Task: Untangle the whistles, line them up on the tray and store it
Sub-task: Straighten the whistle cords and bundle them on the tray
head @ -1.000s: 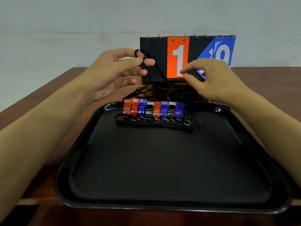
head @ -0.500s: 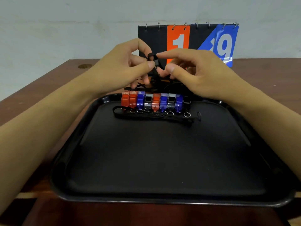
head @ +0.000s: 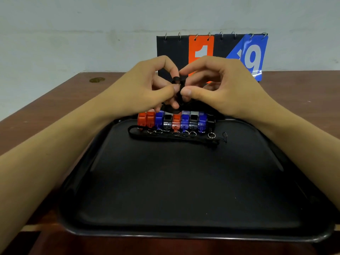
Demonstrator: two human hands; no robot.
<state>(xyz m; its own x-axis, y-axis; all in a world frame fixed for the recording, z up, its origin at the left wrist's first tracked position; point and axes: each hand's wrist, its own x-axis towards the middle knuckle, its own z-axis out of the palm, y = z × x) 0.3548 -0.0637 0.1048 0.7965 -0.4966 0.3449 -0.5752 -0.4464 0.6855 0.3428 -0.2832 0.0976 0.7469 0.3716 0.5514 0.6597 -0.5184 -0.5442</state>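
The left hand (head: 147, 89) and the right hand (head: 220, 87) were up in the air, close together, just past the far edge of the tray (head: 184, 234). Both hands pinched the same small black cord (head: 177, 82). The thumb and first finger of each hand pressed on it, and the fingertips of the two hands almost touched. The other fingers were curled in. The cord looked bunched up between them, and how it was knotted could not be told. More black cord hung down from the hands and lay in a dark heap behind the tray, mostly hidden by the hands.

Just below the hands sat a row of whistles (head: 174, 120). They stood side by side along the far end of the tray, touching each other. From left to right they were two orange ones, a blue one, a grey one, an orange one, a blue one, a grey one, a blue one and a black one. Small metal rings (head: 211, 134) lay at their near ends. A folded black strap (head: 173, 138) lay flat on the tray just in front of the row.

The black tray rested on a brown wooden table (head: 55, 107). At the back of the table stood a flip scoreboard (head: 202, 46) with an orange card showing 1 and a blue card showing 9.
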